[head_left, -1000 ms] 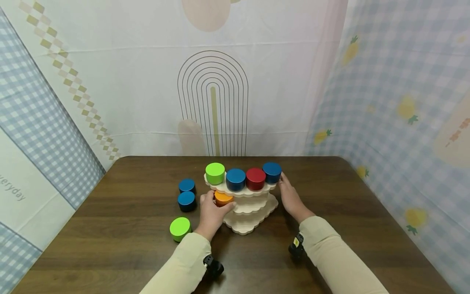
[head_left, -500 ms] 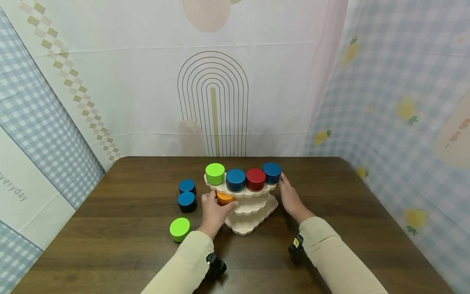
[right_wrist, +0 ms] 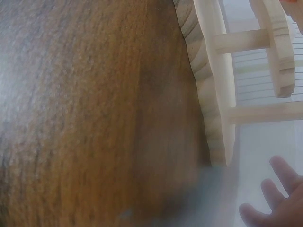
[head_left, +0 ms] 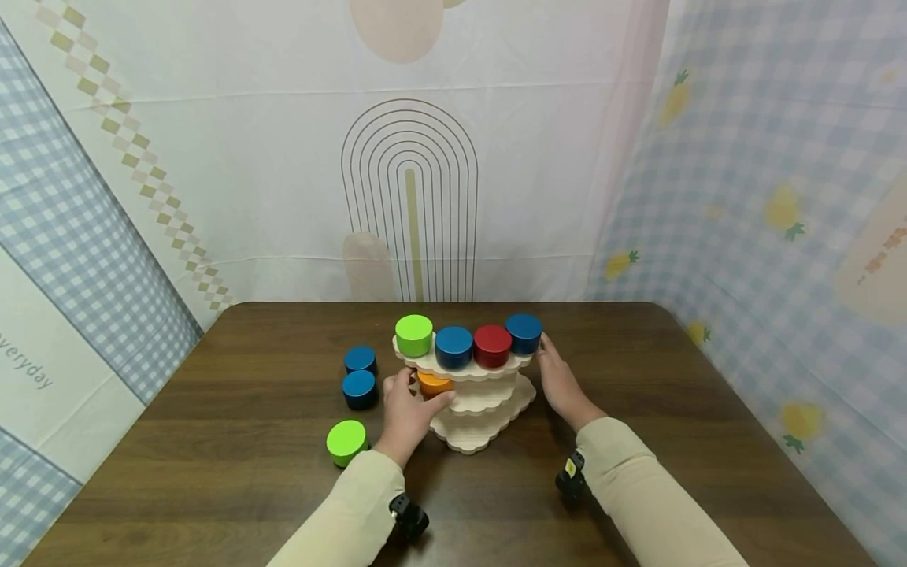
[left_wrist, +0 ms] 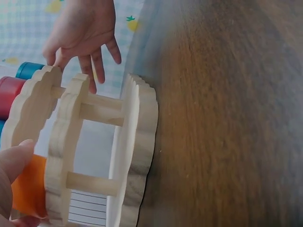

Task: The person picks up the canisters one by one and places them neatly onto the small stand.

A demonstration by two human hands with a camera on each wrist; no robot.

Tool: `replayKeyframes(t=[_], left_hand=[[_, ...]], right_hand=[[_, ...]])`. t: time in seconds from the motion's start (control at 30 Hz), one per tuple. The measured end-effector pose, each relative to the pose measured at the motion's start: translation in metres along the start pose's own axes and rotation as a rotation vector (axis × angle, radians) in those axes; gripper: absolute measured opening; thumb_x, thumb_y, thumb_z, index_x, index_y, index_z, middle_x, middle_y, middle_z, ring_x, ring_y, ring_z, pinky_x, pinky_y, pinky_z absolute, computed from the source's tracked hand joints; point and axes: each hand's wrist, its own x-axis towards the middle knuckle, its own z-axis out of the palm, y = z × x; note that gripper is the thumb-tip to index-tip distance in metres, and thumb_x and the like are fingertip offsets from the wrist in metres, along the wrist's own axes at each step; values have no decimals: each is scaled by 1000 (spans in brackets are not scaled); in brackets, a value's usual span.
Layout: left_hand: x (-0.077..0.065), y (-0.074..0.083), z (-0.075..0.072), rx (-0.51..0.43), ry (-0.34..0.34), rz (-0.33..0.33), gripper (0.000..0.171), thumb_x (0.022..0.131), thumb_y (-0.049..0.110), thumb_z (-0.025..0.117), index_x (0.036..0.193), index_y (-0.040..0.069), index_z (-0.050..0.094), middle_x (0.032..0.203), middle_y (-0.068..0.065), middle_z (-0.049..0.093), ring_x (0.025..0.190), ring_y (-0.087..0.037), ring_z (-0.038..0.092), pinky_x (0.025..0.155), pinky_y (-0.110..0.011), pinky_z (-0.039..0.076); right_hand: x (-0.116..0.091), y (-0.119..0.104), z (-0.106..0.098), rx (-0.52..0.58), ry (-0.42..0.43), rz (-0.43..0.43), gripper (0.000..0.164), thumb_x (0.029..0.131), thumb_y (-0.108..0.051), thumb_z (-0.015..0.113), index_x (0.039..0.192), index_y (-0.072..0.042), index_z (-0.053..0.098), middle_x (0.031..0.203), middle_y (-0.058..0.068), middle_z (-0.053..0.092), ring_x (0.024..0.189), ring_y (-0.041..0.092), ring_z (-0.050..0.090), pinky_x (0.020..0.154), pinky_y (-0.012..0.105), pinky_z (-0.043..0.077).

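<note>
A pale wooden tiered stand (head_left: 473,429) with scalloped boards joined by dowels stands mid-table. On its top board sit a lime green cylinder (head_left: 414,335), a blue one, a red cylinder (head_left: 492,346) and another blue cylinder (head_left: 523,334) at the right end. My left hand (head_left: 405,413) has thumb and fingers around an orange cylinder (left_wrist: 29,187) on the middle board's left end; in the left wrist view the thumb tip meets its upper edge. At the top board's right end, my right hand (head_left: 563,382) holds the edge between thumb and index finger, other fingers spread (left_wrist: 97,64).
Left of the stand, two blue cylinders (head_left: 360,389) stand close together on the brown table (head_left: 234,441). A lime green cylinder (head_left: 347,442) is nearer, beside the left wrist. Behind the table hangs a printed cloth (head_left: 283,197).
The orange cylinder first moved slightly right, further onto the middle board. Since then my left hand has drawn back a little leftward while the cylinder stays. My right hand keeps its place.
</note>
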Motion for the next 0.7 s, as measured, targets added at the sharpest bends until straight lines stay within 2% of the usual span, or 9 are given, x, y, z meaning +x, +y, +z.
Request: replayKeyframes(t=[0.2,0.47,0.7], left_hand=[[-5,3,-12,36,4,7,73,78,24,82,136,-1,47,127,-21,40,114,-35,46,91,-45,48],[-9,10,-28,84,-1,55,68,79,21,80,137,3,47,132,-19,37,121,-36,43,98,-48,44],[-14,15,-46,169,8,163,72,79,21,80,139,2,45,138,-23,32,127,-40,34,103,-55,36]], right_hand=[[1,1,-1,-4,-2,4,54,106,-33,12,156,-13,7,159,18,14,145,38,15,114,58,14],[10,4,-5,-15,-6,1,54,106,-32,12,156,-13,8,159,18,17,144,38,17,113,58,16],[17,5,-9,-5,-16,2,54,106,-34,12,156,-16,9,159,17,16,144,38,16,113,58,16]])
